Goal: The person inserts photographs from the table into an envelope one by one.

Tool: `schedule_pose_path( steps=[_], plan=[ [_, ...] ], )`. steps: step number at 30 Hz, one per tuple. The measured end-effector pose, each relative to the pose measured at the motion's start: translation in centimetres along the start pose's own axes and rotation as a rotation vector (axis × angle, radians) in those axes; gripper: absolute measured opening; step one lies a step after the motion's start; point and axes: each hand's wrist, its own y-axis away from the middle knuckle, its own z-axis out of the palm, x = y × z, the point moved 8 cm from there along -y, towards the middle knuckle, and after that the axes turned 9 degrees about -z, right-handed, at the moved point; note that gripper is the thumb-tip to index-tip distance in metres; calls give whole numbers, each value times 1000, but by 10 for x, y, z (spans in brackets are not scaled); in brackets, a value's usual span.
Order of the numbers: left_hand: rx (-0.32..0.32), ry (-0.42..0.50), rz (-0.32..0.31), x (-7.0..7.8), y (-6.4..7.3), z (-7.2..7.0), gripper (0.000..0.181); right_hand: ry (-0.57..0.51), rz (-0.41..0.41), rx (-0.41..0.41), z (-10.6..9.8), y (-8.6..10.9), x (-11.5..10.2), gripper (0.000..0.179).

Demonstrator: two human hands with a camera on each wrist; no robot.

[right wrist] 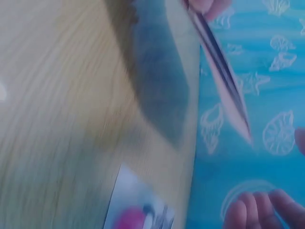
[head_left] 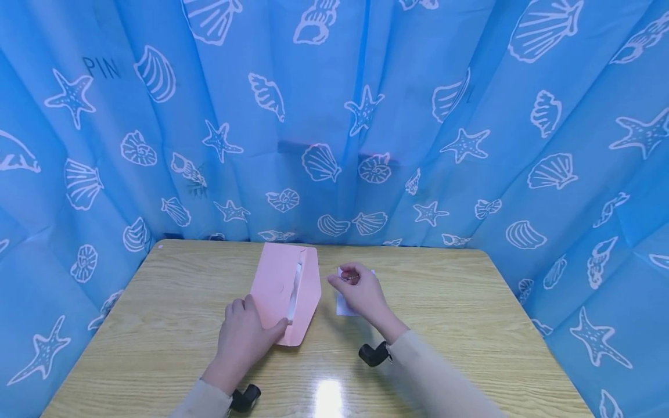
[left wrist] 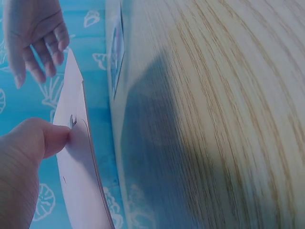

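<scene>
A pink paper envelope (head_left: 270, 285) is held up off the tabletop by my left hand (head_left: 244, 332), with the thumb on its near face beside the opening. Its pointed flap (head_left: 310, 293) is unfolded to the right. Something white (head_left: 295, 290), like paper, shows in the long opening. My right hand (head_left: 363, 292) hovers to the right of the envelope with its fingers loosely bent and nothing visible in them. Beneath it a small white card (head_left: 345, 307) lies on the table; the right wrist view shows a pink and dark print on this card (right wrist: 136, 214).
The wood-grain table (head_left: 449, 325) ends at the back against a blue curtain (head_left: 334, 116) printed with white shells and starfish. A black wrist-worn device (head_left: 373, 354) is on the right wrist, and another (head_left: 245, 399) on the left.
</scene>
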Motion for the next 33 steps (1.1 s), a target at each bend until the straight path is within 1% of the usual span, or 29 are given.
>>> schedule_pose_path(
  steps=[5, 11, 18, 20, 23, 30, 32, 33],
  plan=[
    [8, 4, 7, -1, 1, 0, 95, 41, 65, 40, -17, -2, 16, 62],
    [21, 5, 22, -1, 0, 1, 92, 55, 130, 47, -28, -2, 32, 79],
    [30, 3, 22, -1, 1, 1, 93, 81, 178, 62, -36, -2, 50, 80],
    [33, 5, 25, -1, 1, 1, 93, 97, 203, 60, -38, -2, 56, 84],
    [34, 9, 34, -2, 1, 1, 93, 132, 252, 52, -39, -1, 67, 86],
    [46, 15, 53, -2, 1, 1, 93, 176, 300, 34, -41, -2, 85, 82],
    [46, 11, 54, -2, 1, 2, 93, 192, 312, 27, -41, -3, 90, 79],
    [45, 10, 55, -2, 0, 2, 93, 199, 322, 23, -41, -4, 92, 74]
  ],
)
